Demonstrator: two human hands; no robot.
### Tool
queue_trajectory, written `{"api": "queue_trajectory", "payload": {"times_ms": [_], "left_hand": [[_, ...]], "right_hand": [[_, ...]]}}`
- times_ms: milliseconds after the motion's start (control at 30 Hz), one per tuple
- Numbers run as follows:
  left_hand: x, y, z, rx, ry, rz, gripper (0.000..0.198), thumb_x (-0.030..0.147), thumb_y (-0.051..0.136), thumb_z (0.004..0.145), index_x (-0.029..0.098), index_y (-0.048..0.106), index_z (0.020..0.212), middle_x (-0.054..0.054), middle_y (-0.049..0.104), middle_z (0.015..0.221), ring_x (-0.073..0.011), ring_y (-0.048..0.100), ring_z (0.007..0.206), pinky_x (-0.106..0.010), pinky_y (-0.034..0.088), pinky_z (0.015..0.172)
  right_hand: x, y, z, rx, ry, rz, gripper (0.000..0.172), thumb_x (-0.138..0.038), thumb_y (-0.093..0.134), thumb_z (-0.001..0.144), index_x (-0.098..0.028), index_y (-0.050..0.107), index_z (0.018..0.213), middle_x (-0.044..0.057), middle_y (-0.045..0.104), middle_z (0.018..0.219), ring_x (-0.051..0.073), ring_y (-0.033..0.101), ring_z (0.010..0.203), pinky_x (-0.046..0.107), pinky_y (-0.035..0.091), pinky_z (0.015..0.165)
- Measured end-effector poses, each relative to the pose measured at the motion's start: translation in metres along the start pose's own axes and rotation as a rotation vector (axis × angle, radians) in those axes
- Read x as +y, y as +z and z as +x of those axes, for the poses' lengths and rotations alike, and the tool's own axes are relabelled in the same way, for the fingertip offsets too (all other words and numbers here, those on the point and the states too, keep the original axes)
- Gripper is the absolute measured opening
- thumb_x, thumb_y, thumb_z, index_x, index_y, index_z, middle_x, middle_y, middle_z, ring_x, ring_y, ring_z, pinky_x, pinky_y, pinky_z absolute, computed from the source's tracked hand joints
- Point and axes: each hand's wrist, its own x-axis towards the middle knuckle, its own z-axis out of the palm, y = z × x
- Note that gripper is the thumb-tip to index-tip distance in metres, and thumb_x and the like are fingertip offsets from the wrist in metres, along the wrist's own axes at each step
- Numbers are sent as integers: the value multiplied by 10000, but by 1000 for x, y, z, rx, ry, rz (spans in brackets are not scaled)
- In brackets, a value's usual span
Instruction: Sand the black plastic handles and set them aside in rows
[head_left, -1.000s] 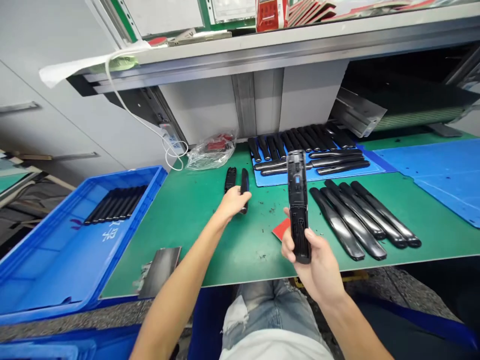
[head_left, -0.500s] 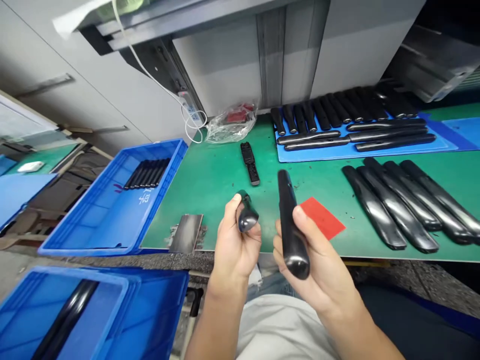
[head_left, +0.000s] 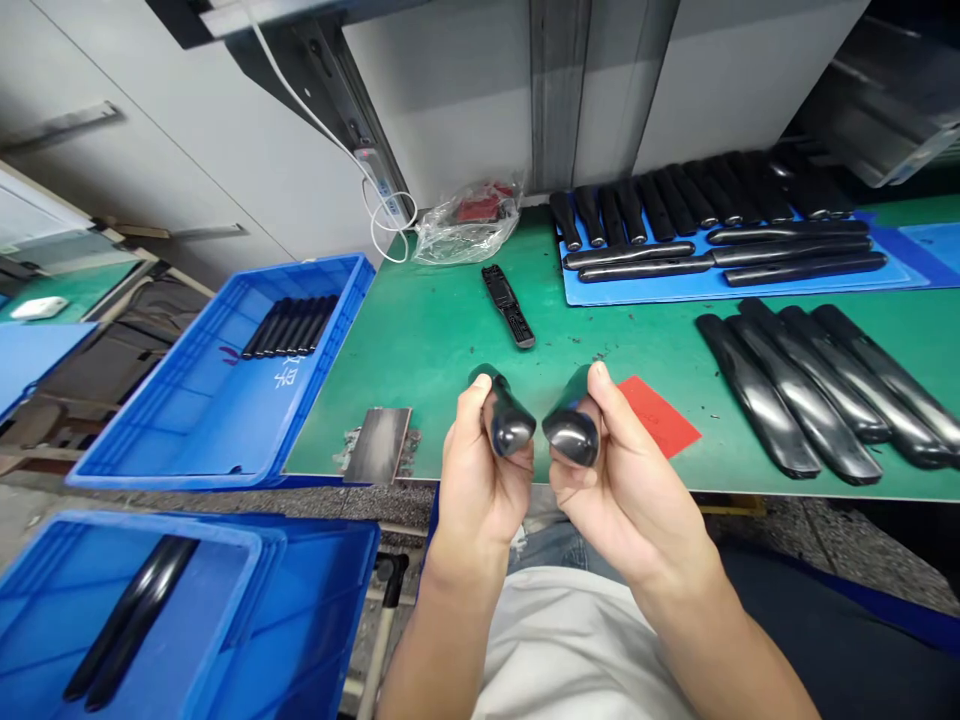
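My left hand (head_left: 480, 475) grips a glossy black plastic casing (head_left: 506, 418), with its rounded end pointing up and to the right. My right hand (head_left: 626, 480) grips a matching casing (head_left: 572, 428), with its rounded end tilted toward the other. The two rounded ends nearly touch above the green mat, though I cannot tell whether they make contact. The lower part of each casing is hidden by the fingers. Farther back, a black casing with its ribbed inside facing up (head_left: 508, 305) lies on the green work mat (head_left: 427, 380). A red square sheet (head_left: 658, 415) lies just beyond my right hand.
Several glossy black casings (head_left: 795, 390) lie side by side at the right. More rest on a blue mat (head_left: 720, 285) at the back. A blue crate (head_left: 217, 375) holds several black bars, and a lower blue crate (head_left: 187, 600) holds more. A plastic bag (head_left: 469, 225) and white cable (head_left: 382, 200) are behind.
My left hand has lifted a casing off the mat, and my right hand has tilted its casing over, bringing the rounded ends together. The ribbed casing now lies on the mat, and the view has tilted down.
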Motion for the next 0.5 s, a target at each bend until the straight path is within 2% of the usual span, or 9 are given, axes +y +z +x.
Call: {"api": "queue_trajectory", "payload": {"times_ms": [133,233,367,500], "left_hand": [[-1,-7,4,-17,74,52,180,244,635,953,177,597,791,45,601,648,-97,638,612,-172,493,566],[-4,-16,12,5,154,116,205,291,745,861,178,582,808,53,608,696,-83,603,601,-181,488,591],[-6,-31,26,77,214,224,300,344,798,801,189,549,864,72,547,692,-83,531,570,-197,457,578],[-3,-48,44,-63,312,555,344,387,798,830,200,590,1031,89,491,667,-80,447,525,-192,375,538]], "right_hand": [[2,0,1,16,4,-4,382,-303,854,889,-183,661,581,-73,586,477,60,553,378,115,509,387],[4,-1,1,9,-11,-2,379,-277,863,872,-180,647,576,-74,589,480,55,518,361,122,501,376],[4,-4,0,24,26,17,360,-245,901,801,-177,611,600,-84,569,491,43,464,349,114,418,327],[0,-6,-6,-89,173,26,361,-300,814,828,-199,523,641,-96,506,498,43,385,338,140,369,328]]}}
